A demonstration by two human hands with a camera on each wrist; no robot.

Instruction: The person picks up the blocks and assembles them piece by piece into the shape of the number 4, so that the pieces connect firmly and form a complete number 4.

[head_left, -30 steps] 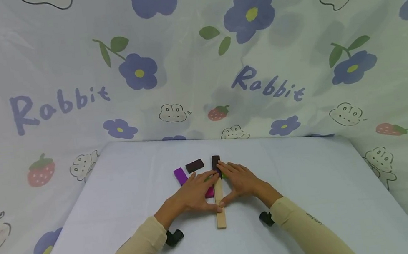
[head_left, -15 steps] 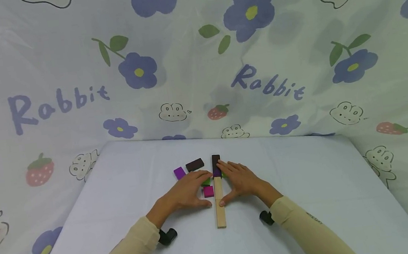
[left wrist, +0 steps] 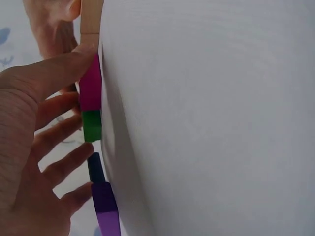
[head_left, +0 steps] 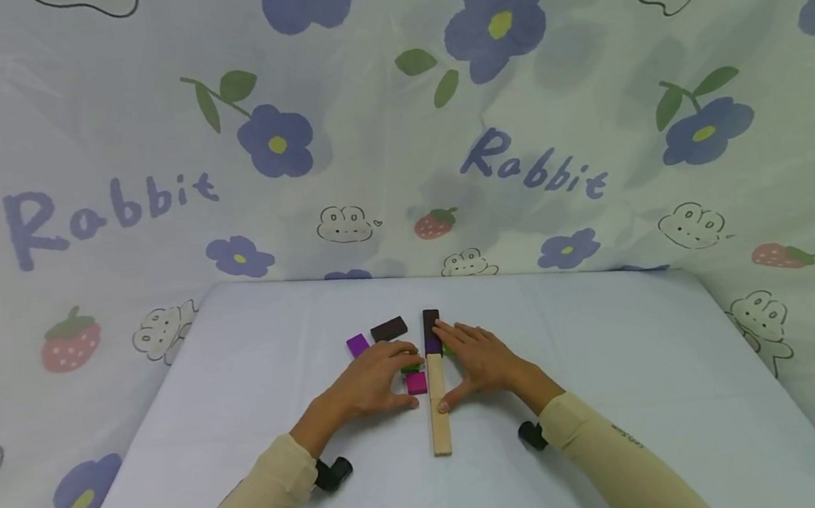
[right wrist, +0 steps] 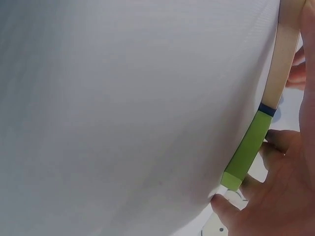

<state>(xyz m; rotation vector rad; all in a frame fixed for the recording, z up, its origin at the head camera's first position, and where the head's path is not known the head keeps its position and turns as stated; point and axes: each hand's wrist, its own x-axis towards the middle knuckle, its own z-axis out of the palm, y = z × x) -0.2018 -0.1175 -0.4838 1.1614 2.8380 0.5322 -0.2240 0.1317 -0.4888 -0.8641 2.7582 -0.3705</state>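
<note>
Showing a straight row of blocks (head_left: pixel 441 426) towards the worktop's (head_left: pixel 637 345) far edge, work appears part-done; loose blocks (head_left: pixel 389 329) remain unaligned; left hand (head_left: pixel 369 380), right hand (head_left: pixel 486 362) spread.

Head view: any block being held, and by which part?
No clear grip: right hand has its thumb at the pale blocks; left hand is open beside the pink block.

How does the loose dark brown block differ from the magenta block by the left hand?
The loose dark brown block lies slanted, apart from the wooden blocks; the magenta block sits squarely beside them, near the left hand. In the head view, the dark brown block looks oblong, the magenta block nearly square. Both rest on the white tabletop.
</note>
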